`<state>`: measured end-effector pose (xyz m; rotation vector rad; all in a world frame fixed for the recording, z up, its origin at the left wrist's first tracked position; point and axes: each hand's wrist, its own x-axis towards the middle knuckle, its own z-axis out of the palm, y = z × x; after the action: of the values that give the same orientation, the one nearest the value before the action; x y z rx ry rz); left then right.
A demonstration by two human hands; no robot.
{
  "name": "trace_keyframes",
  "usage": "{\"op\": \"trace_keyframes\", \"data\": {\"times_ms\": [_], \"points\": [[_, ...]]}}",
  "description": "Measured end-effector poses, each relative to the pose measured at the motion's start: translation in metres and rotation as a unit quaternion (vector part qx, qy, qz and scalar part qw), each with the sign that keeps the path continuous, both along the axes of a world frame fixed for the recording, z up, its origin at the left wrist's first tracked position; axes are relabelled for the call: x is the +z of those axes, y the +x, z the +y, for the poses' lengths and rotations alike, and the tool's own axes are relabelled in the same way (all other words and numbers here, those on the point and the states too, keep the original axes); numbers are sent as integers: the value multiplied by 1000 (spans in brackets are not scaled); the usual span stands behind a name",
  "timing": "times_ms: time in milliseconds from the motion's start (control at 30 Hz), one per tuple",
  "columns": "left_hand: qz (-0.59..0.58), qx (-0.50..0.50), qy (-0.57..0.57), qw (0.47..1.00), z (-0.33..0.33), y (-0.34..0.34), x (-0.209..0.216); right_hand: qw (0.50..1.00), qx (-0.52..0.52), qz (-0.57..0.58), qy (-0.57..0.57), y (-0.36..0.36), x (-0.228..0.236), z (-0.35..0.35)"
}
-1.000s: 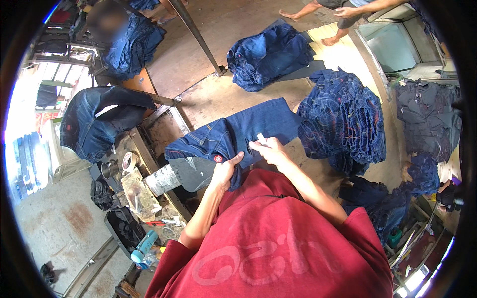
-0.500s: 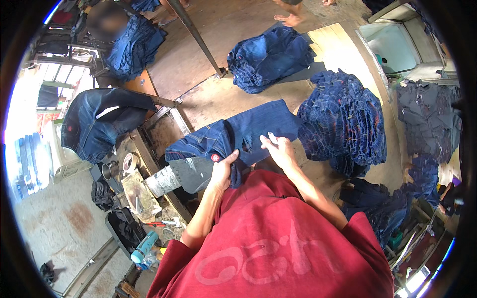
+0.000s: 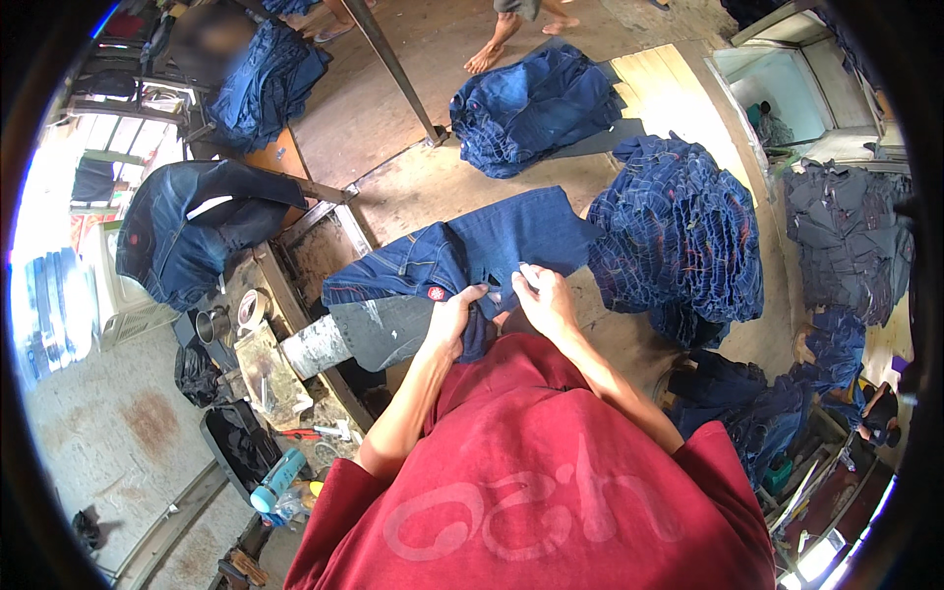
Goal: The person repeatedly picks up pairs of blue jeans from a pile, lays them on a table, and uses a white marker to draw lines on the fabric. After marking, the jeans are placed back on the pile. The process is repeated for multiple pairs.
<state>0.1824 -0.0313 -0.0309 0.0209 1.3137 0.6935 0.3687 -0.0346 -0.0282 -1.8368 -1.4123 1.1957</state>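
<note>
A pair of dark blue jeans (image 3: 526,231) lies across a grey board (image 3: 379,329) in front of me, with a round red badge on it near my left hand. My left hand (image 3: 455,320) is closed on the jeans' lower edge, beside a small torn opening in the denim. My right hand (image 3: 546,303) is closed in a pinch right at that opening. A small whitish stick shows between its fingertips, mostly covered by them; its exact kind is unclear.
A tall stack of folded jeans (image 3: 678,236) stands to the right, another denim pile (image 3: 531,103) beyond. Dark jeans (image 3: 197,221) hang over a support at left. Tape rolls (image 3: 253,308) and a metal cup (image 3: 211,324) sit on the left bench. A person's bare feet (image 3: 484,57) show at the far side.
My right hand has moved slightly left and down, closer to my left hand and the torn opening. The white stick shows less. At the far side, the person's feet have shifted left.
</note>
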Motion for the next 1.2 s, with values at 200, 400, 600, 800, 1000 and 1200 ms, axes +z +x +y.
{"op": "trace_keyframes", "data": {"times_ms": [200,400,600,800,1000,1200], "points": [[-95,-9,-24,995,-7,-22,4,1000,2,4,-18,4,1,-2],[12,-86,1,996,13,-1,4,1000,9,-27,5,-3,-9,-4],[24,-60,15,998,2,-6,9,1000,20,-19,14,2,-9,-5],[34,-67,2,997,12,-2,1,999,21,-29,2,-3,-8,-7],[96,-107,-6,990,17,1,2,998,32,-39,24,-4,-16,-9],[72,-88,-13,993,7,-8,16,998,30,-43,27,-4,-13,-12]]}}
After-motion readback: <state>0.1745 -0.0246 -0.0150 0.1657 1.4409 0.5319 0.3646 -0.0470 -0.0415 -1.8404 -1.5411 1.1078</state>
